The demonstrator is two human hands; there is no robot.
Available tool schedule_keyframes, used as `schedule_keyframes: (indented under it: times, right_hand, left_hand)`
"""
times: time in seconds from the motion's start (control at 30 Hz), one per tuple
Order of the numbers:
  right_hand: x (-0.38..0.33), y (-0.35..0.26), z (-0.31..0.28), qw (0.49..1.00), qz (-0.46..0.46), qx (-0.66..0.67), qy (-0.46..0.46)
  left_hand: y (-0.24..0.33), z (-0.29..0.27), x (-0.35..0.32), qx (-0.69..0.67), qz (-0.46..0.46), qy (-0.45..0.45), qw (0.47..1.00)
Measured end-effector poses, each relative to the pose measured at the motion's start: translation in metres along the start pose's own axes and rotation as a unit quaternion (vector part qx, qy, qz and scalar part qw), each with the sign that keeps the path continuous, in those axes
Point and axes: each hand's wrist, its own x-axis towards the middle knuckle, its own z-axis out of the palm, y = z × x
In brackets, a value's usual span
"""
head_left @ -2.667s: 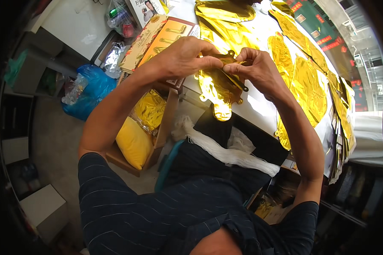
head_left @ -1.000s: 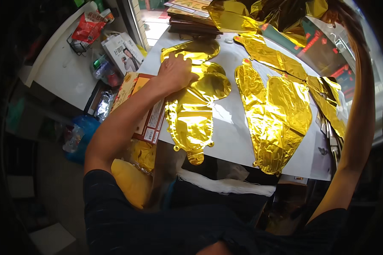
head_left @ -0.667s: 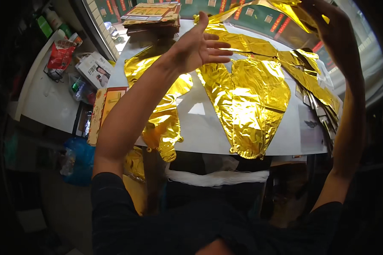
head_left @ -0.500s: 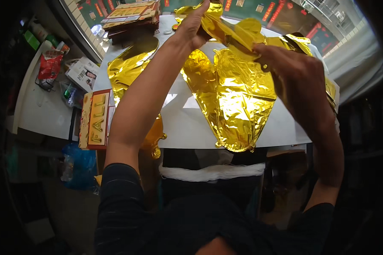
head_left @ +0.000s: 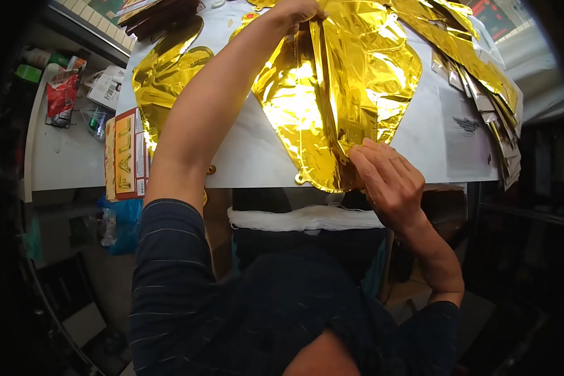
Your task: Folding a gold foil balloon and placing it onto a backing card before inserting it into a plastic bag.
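- head view, looking down on a white desk [head_left: 263, 156] with the person's two forearms reaching over it.
- left hand [head_left: 297, 9]: at the far edge of the desk near the top of the picture, fingers closed on the upper end of a gold foil balloon [head_left: 357, 81].
- right hand [head_left: 388, 178]: at the near edge of the desk, fingers curled and pinching the lower end of the same gold foil balloon.
- gold foil balloon: flat, uninflated, creased along its length, stretched between the two hands; it runs from the far side of the desk to its near edge and lies over the middle of the desk top.
- second gold foil piece [head_left: 166, 69]: flat on the desk to the left of the left forearm, apart from the held one.
- stack of gold foil pieces [head_left: 476, 69]: along the right side of the desk, overlapping one another, reaching toward the right edge.
- white printed sheet [head_left: 467, 135]: on the desk at right, beside the held balloon, partly under the stack.
- red and yellow flat package [head_left: 125, 153]: standing at the left edge of the desk.
- lower white shelf [head_left: 62, 156]: left of the desk, carrying a red packet [head_left: 61, 100] and small bottles.
- blue plastic bag [head_left: 122, 219]: below the package, near the floor.
- white rolled cloth [head_left: 304, 218]: under the near edge of the desk, in front of the person's dark striped sleeve [head_left: 169, 276].
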Motion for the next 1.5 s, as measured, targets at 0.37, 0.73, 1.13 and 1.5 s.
schedule_keyframes:
  times: [0.37, 0.73, 1.13, 1.5]
  right_hand:
    - [-0.002, 0.0, 0.007, 0.999, 0.0, 0.011, 0.035]
    - [-0.012, 0.001, 0.009, 0.997, -0.052, 0.029, -0.045]
    - [-0.007, -0.021, 0.02, 0.992, -0.073, 0.079, -0.069]
    - [-0.007, -0.024, 0.026, 0.99, -0.067, 0.103, -0.075]
  left_hand:
    - [0.039, 0.013, -0.071, 0.201, 0.119, 0.091, 0.968]
    - [0.026, -0.002, -0.063, 0.302, 0.194, 0.117, 0.926]
    - [0.011, -0.01, -0.068, 0.283, 0.23, 0.136, 0.921]
    - [0.015, -0.009, -0.073, 0.273, 0.212, 0.142, 0.928]
